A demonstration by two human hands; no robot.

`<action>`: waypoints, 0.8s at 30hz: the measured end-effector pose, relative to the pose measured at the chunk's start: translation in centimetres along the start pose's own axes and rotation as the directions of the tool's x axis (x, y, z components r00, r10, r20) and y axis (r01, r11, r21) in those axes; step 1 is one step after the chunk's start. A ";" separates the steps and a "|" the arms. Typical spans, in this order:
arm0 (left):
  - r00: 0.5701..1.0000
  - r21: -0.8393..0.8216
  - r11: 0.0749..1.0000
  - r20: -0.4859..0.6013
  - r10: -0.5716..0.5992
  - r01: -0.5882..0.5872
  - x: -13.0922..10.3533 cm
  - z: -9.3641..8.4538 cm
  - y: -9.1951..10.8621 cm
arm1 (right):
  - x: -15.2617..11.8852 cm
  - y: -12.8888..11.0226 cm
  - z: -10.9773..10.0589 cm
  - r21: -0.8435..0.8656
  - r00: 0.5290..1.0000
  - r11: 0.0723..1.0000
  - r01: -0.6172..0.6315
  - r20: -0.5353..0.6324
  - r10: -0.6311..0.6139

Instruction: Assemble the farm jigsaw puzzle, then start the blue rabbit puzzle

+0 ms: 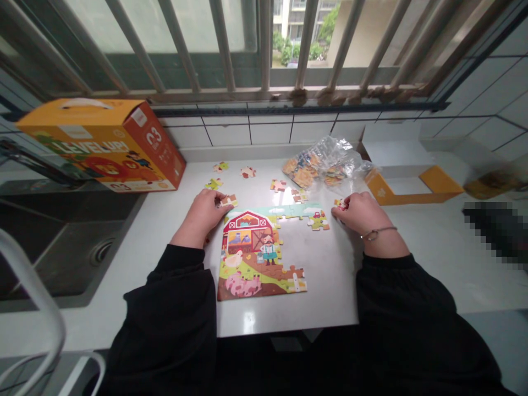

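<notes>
A partly joined farm puzzle (247,258) lies on the white counter, showing a red barn, a farmer and a spotted pig. Its top strip runs on to the right, with a green tractor piece (318,221) at that end. At the puzzle's upper left corner, my left hand (205,215) pinches a brown and white puzzle piece (229,201). My right hand (361,215) is closed on a small piece (340,204) with red on it, to the right of the tractor piece. Loose pieces (248,172) lie behind the puzzle.
An orange box (99,146) stands at the back left beside a dark sink (61,247). A clear plastic bag of pieces (322,165) lies at the back, left of an open orange and white box part (412,190). A barred window is behind.
</notes>
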State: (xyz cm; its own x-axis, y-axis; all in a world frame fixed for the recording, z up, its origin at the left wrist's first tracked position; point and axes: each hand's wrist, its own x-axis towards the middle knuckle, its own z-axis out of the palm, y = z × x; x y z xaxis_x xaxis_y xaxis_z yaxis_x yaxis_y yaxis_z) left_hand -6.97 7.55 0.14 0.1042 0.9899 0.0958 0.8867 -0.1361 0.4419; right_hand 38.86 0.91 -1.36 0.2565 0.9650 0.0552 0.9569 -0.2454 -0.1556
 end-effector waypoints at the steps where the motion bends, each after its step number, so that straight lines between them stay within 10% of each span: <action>1: 1.000 -0.025 1.000 -0.012 -0.015 0.015 -0.1 0.0 0.1 | 0.1 0.1 0.0 -0.005 1.000 1.000 -0.001 0.004 0.001; 10: 0.997 -0.346 0.937 -0.071 0.022 -0.045 -0.7 0.3 1.9 | -0.1 -0.4 -0.9 0.065 0.999 0.997 -0.032 -0.026 0.034; 14: 0.977 -0.630 0.776 0.178 0.117 0.022 -2.0 0.4 4.7 | -0.7 -1.1 -2.7 0.125 0.994 0.991 -0.049 -0.088 0.060; 18: 0.851 -0.771 0.612 0.430 0.301 0.174 -3.9 0.9 7.8 | -2.2 -2.7 -4.2 0.314 0.976 0.934 0.170 -0.181 -0.117; 24: 0.754 -0.801 0.535 0.521 0.401 0.269 -5.2 1.7 9.7 | -6.4 -6.8 -3.3 0.552 0.698 0.503 0.665 -0.218 -0.682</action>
State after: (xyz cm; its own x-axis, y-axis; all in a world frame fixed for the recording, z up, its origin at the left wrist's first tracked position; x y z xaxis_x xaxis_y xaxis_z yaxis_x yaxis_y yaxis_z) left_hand 1.83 1.17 2.44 0.6684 0.7120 -0.2152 0.1416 0.1623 0.9765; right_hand 31.17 -3.96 2.60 -0.4441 0.8206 0.3597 0.5766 0.5690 -0.5863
